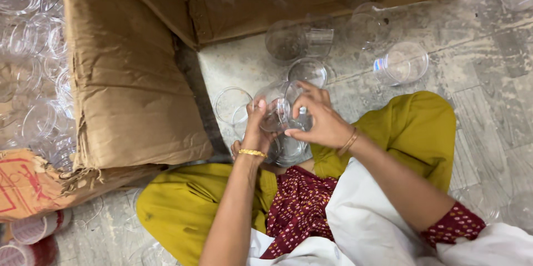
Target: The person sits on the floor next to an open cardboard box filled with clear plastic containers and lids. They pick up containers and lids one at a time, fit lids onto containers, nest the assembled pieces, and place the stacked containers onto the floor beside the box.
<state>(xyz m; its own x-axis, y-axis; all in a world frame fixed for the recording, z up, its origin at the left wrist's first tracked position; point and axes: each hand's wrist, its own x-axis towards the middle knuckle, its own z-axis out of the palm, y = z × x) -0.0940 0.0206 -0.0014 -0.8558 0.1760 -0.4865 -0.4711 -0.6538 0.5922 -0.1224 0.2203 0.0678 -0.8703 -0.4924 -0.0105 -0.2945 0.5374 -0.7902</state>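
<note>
Centre of frame: both hands work on one clear plastic container [277,105], held just above the lap. Left hand [256,133], gold bangle at the wrist, grips the container from the left side, thumb up against its wall. Right hand [322,119], also bangled, curls over the container's right rim, fingertips pinching at the edge. Whether a lid is being pressed on, can't tell: clear on clear.

Directly below the hands, a stack of clear containers [288,149] sits between the knees. Person sits cross-legged, mustard-yellow trousers [416,127], maroon printed top, white cloth across the lap.

Upper centre on the grey floor [488,66]: loose clear cups and lids, one cup lying on its side [297,41], another round one [402,63] to the upper right, a flat lid [233,105] just left of the hands.

Left half: big torn cardboard box [127,77]. Far left, a pile of more clear containers [33,49]. Bottom left corner: red-banded lid stacks [33,232].
</note>
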